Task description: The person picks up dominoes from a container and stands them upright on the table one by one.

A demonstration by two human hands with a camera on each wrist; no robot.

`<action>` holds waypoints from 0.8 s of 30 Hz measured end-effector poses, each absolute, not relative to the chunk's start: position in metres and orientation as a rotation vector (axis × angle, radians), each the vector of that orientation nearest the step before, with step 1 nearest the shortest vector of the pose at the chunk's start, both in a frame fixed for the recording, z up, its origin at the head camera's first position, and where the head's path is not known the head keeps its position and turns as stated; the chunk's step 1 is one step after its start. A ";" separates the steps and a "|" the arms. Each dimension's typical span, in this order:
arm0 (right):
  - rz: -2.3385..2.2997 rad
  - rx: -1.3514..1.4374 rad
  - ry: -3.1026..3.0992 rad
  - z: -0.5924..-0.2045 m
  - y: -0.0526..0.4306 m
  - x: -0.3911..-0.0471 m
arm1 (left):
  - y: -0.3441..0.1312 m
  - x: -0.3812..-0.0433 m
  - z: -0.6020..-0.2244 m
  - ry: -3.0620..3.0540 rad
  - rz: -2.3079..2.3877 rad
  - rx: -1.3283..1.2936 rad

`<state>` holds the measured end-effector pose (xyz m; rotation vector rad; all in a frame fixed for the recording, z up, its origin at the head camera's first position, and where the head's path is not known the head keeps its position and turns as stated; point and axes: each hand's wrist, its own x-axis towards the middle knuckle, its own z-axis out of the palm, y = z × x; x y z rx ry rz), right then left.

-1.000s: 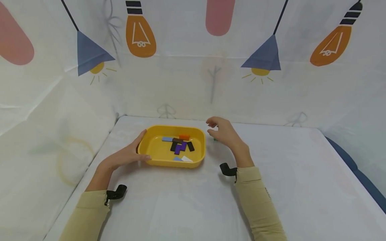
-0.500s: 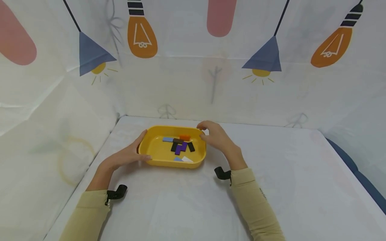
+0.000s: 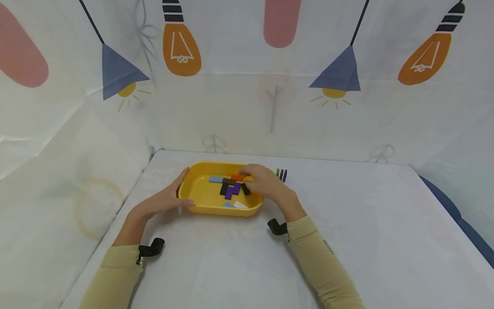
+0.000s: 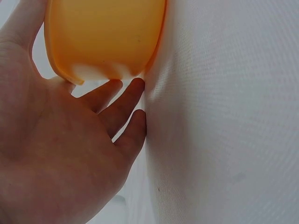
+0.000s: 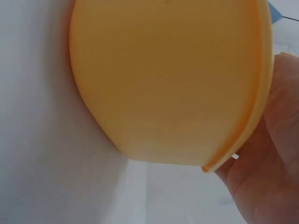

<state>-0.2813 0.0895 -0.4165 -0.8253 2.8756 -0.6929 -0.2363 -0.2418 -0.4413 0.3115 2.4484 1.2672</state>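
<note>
A yellow tray [image 3: 216, 210] stands on the white table, with several small flat pieces inside. My left hand [image 3: 160, 199] holds its left end, thumb over the front rim and fingers along the outer wall; the left wrist view shows those fingers against the tray's side. My right hand [image 3: 264, 182] reaches over the right rim, fingertips apart right at the orange piece [image 3: 236, 177] and a black piece [image 3: 245, 189]. Purple pieces [image 3: 233, 191], a brown piece [image 3: 229, 182] and a light blue piece [image 3: 215, 180] lie near them. In the right wrist view, the tray wall hides my right fingertips.
Thin green, brown and purple strips [image 3: 284, 175] stand in a row on the table just right of the tray, behind my right hand. A white piece [image 3: 240, 205] lies at the tray's front wall. A printed cloth [image 3: 247, 103] hangs behind the table.
My right hand has moved left from beside the tray, over its right rim and into it, uncovering the row of strips. My left hand keeps its hold on the tray.
</note>
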 end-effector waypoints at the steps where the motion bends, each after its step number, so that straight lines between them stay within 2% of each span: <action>1: -0.671 -0.823 2.885 -0.418 0.089 -0.281 | -0.242 -0.236 -0.442 2.449 1.266 0.312; 24: -0.136 -0.813 3.024 -0.433 0.059 -0.276 | -0.244 -0.239 -0.446 2.447 1.291 0.329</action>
